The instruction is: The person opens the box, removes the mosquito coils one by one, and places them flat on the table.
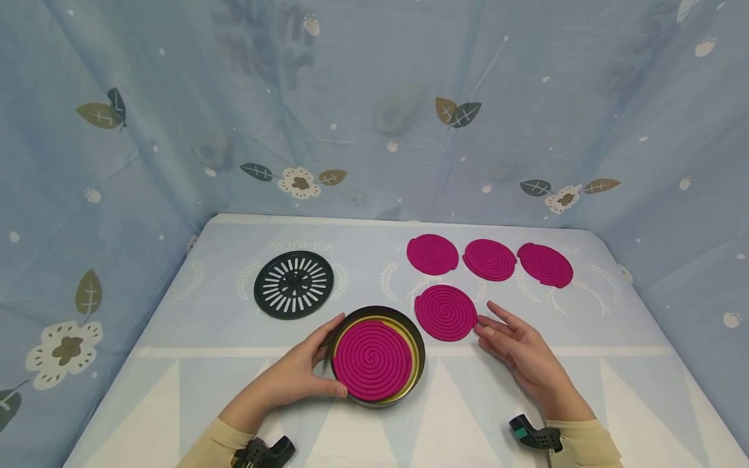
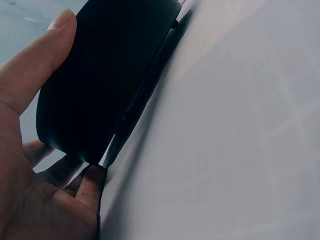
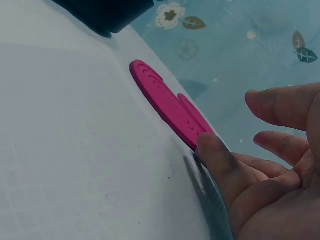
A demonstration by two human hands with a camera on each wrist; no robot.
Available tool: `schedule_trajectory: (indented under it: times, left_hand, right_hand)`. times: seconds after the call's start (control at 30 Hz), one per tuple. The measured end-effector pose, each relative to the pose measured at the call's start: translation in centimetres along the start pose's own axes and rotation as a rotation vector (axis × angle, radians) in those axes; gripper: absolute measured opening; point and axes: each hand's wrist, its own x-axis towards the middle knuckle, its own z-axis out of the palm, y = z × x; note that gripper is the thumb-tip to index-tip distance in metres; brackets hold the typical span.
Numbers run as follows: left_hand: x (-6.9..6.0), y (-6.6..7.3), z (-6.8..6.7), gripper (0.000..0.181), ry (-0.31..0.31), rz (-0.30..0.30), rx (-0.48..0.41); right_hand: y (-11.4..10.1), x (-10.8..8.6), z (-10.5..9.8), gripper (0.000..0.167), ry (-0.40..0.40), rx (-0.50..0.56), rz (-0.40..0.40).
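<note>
My left hand (image 1: 304, 370) grips the side of a round dark tin (image 1: 420, 338) with a yellow inner rim; in the left wrist view the thumb and fingers curve about its dark wall (image 2: 100, 75). A magenta mosquito coil (image 1: 372, 361) lies flat in the tin. To its right, my right hand (image 1: 523, 354) is at the right edge of another magenta coil (image 1: 446, 312) on the table. In the right wrist view one fingertip touches the end of this coil (image 3: 165, 102); the other fingers stretch out apart from it. Whether anything supports it from beneath is hidden.
Three more magenta coils, a left one (image 1: 432, 254), a middle one (image 1: 489, 260) and a right one (image 1: 545, 264), lie in a row at the back right. A black slotted round lid (image 1: 294, 285) lies behind the tin, to the left. Blue patterned cloth (image 1: 374, 117) surrounds the table.
</note>
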Motion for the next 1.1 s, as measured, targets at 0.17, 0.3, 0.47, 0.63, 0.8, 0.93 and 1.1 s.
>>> schedule_trajectory:
  times: [0.17,0.3,0.47,0.63,0.8,0.93,1.1]
  left_hand:
    - [0.00,0.05,-0.04,0.122,-0.005,-0.008,-0.002]
    - [0.02,0.14,-0.03,0.122,-0.005,-0.010,0.001]
    - [0.00,0.10,0.00,0.122,-0.004,-0.011,0.004]
    - [0.00,0.01,0.03,0.121,-0.003,0.000,0.004]
    - [0.02,-0.05,0.03,0.122,0.002,-0.009,0.018]
    - [0.03,-0.02,0.06,0.123,0.006,-0.019,0.028]
    - [0.01,0.05,0.03,0.122,0.003,-0.011,0.018]
  right_hand:
    - [0.08,-0.02,-0.01,0.072,-0.006,0.007,0.006]
    - [0.14,0.09,-0.01,0.072,-0.003,0.008,0.010]
    - [0.14,0.10,-0.07,0.072,-0.008,0.017,0.008]
    - [0.05,0.09,-0.23,0.072,-0.008,0.029,0.001]
    - [-0.02,0.18,-0.43,0.072,-0.010,0.037,0.003]
    - [-0.24,0.14,-0.46,0.072,-0.010,0.036,0.002]
    - [-0.54,0.01,-0.38,0.071,-0.009,0.033,-0.002]
